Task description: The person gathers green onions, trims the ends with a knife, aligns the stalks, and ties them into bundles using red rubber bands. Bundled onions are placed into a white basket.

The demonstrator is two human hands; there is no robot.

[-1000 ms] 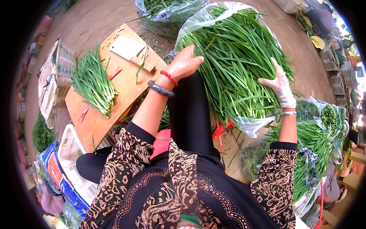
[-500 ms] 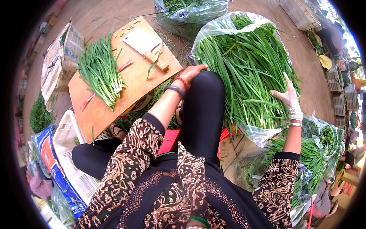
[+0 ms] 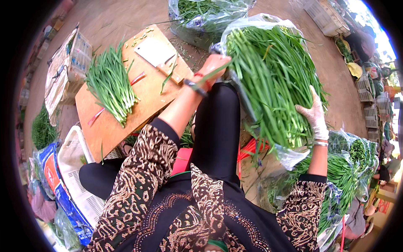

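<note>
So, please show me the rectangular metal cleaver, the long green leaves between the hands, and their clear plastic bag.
Rectangular metal cleaver [image 3: 154,52]: head view, middle of the blade.
Long green leaves [image 3: 273,80]: head view, middle of the heap.
Clear plastic bag [image 3: 292,157]: head view, its lower end.

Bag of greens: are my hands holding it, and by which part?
Left hand: cannot tell; it blurs at the left edge of the bag. The gloved right hand rests spread against the greens at lower right.

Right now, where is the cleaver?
In the head view, left of centre, the cleaver lies near the far end of the wooden board, between a bundle of greens and the person's left hand.
</note>
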